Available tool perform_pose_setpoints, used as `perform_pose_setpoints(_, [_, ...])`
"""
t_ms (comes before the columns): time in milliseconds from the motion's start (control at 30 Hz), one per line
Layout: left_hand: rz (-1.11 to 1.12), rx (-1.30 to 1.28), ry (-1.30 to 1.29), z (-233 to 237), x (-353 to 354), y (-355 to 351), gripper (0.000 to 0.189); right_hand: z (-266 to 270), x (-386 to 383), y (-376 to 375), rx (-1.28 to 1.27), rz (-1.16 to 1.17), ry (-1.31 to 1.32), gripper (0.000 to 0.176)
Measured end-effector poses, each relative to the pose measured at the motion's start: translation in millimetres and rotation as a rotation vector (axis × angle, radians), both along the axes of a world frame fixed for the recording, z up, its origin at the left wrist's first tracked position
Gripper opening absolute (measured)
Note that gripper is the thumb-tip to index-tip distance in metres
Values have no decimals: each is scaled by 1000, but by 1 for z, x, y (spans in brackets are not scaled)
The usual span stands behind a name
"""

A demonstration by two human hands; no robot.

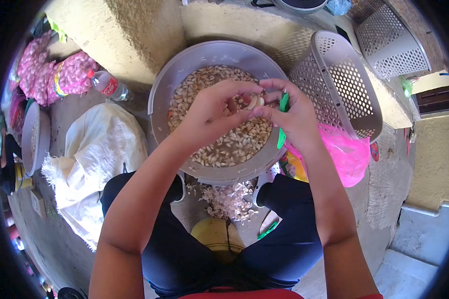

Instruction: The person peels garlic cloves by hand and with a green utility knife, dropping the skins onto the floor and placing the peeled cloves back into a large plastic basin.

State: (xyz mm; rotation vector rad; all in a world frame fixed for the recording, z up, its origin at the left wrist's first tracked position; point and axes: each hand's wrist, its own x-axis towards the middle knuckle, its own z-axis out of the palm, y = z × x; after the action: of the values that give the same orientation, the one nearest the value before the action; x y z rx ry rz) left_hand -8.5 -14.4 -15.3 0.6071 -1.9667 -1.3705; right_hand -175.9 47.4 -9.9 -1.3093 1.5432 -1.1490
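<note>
A large grey basin holds many garlic cloves in cloudy water. Above it, my left hand is closed, its thumb and fingertips pinching a pale garlic clove. My right hand meets it at the fingertips, also touching the clove. Across the right palm lies a green knife, its handle partly covered by the hand and its blade not clearly visible. A heap of garlic skins lies on the floor below the basin, between my feet.
Right of the basin stand a tall grey perforated basket and a pink plastic bag. A white woven sack, a cola bottle, pink net bags and another basin are at left. Between my legs is a yellow bucket.
</note>
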Motion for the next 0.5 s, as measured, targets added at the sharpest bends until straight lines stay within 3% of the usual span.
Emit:
perform_pose_setpoints(133, [-45, 85, -36, -3, 3, -1, 28, 10, -2, 3, 34, 40, 124, 36])
perform_pose_setpoints(433, [-20, 67, -58, -4, 2, 1, 19, 2, -3, 4, -11, 122, -35, 29])
perform_pose_setpoints(500, [0, 47, -76, -1, 3, 1, 19, 9, -3, 3, 99, 94, -72, 27])
